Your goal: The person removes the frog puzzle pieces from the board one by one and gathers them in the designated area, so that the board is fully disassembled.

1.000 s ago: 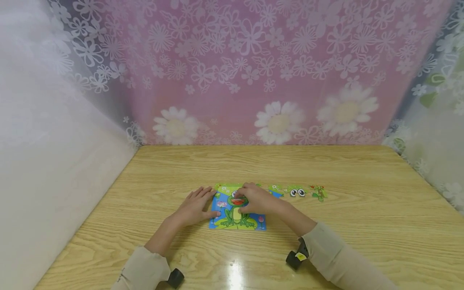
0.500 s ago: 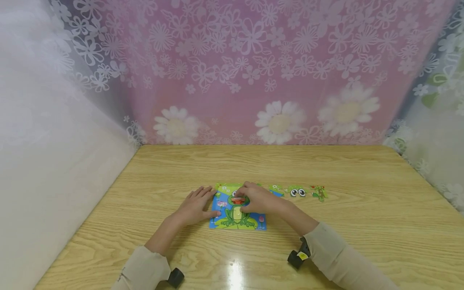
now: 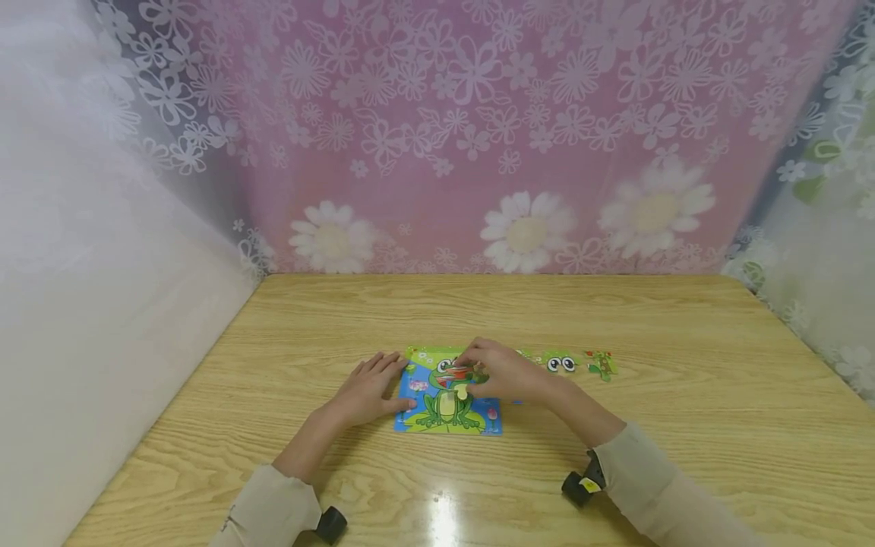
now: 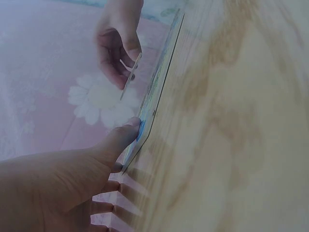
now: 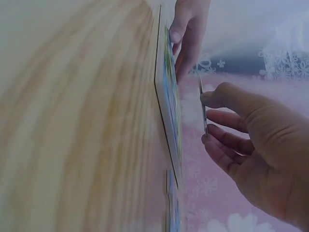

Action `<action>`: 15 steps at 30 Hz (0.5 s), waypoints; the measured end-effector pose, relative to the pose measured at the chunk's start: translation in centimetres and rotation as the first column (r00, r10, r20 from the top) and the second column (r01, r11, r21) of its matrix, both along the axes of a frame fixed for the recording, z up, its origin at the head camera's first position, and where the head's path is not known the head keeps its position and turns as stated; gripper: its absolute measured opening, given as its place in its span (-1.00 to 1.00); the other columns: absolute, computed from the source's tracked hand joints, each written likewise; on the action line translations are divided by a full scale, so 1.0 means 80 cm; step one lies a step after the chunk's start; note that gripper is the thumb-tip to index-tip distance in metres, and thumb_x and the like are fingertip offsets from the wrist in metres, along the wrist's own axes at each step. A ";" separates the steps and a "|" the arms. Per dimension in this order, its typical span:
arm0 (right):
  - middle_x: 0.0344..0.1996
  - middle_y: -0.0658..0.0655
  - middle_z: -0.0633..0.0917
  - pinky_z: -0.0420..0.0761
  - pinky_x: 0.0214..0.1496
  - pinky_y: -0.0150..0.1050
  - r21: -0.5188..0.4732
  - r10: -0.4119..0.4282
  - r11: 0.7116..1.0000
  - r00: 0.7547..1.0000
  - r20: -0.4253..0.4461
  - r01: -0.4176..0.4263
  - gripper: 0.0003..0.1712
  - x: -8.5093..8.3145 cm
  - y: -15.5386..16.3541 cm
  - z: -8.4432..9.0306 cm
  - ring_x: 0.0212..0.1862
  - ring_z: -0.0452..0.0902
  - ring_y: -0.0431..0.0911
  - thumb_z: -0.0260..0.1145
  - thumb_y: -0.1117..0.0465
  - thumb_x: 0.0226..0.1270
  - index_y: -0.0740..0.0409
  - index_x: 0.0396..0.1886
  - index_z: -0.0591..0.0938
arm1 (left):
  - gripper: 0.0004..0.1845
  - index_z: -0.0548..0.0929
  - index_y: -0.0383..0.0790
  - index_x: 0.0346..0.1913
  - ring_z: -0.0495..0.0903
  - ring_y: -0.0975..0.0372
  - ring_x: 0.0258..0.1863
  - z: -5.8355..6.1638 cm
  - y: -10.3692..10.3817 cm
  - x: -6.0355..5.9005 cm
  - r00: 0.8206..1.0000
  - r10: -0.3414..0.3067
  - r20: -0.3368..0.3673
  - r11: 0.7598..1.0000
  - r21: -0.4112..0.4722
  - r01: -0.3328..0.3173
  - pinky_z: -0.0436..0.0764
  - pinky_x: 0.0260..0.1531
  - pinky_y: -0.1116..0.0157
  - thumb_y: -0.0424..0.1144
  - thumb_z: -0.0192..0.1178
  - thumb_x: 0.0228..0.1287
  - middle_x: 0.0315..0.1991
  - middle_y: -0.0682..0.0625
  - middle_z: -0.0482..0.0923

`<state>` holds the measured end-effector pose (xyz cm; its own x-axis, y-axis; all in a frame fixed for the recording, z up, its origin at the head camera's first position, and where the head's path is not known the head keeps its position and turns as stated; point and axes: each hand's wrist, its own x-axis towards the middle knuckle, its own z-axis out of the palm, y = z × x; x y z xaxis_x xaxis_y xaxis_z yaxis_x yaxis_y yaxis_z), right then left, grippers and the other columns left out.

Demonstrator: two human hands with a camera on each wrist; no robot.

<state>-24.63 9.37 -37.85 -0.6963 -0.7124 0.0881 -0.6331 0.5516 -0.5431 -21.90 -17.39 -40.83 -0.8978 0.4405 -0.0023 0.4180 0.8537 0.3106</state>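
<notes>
Fitting step: right hand [image 3: 509,374] pinches a piece [image 5: 203,108] just above the frog puzzle [image 3: 447,395] on the table [image 3: 683,425]; left hand [image 3: 365,389], fingers flat, steadies the board's left edge. Next, judged: align and press flat

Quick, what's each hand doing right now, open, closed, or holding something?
Left hand: open, fingers flat, steadying the frog puzzle board at its left edge.
Right hand: pinching a thin puzzle piece, lifted just off the board.
</notes>
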 end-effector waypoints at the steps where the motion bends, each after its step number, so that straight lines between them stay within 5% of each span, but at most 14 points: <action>1: -0.13 -0.03 0.46 0.51 -0.13 -0.24 0.000 0.001 1.000 1.000 -0.011 -0.001 -0.62 0.000 0.004 0.000 -0.11 0.44 -0.10 0.34 0.21 0.15 0.13 0.00 0.58 | -0.15 0.20 -0.24 0.37 -0.05 -0.08 0.35 0.000 0.000 0.000 1.000 0.000 0.001 1.000 0.002 0.000 -0.04 0.24 -0.09 0.22 0.14 0.15 0.36 -0.17 0.08; 15: -0.13 0.00 0.49 0.47 -0.27 -0.24 -0.027 -0.026 0.999 0.988 -0.151 0.022 -0.60 0.008 0.072 0.009 -0.17 0.44 -0.04 0.34 0.26 0.09 0.15 -0.01 0.61 | -0.12 0.18 -0.23 0.38 -0.07 -0.08 0.35 -0.004 -0.001 -0.002 1.000 0.002 0.011 1.000 0.020 -0.002 -0.06 0.25 -0.09 0.24 0.13 0.14 0.37 -0.17 0.05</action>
<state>-24.02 15.13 -37.15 -0.6903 -0.6919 0.2114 -0.6958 0.5548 -0.4561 -22.10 -17.49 -41.16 -0.8987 0.4385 -0.0036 0.4125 0.8481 0.3326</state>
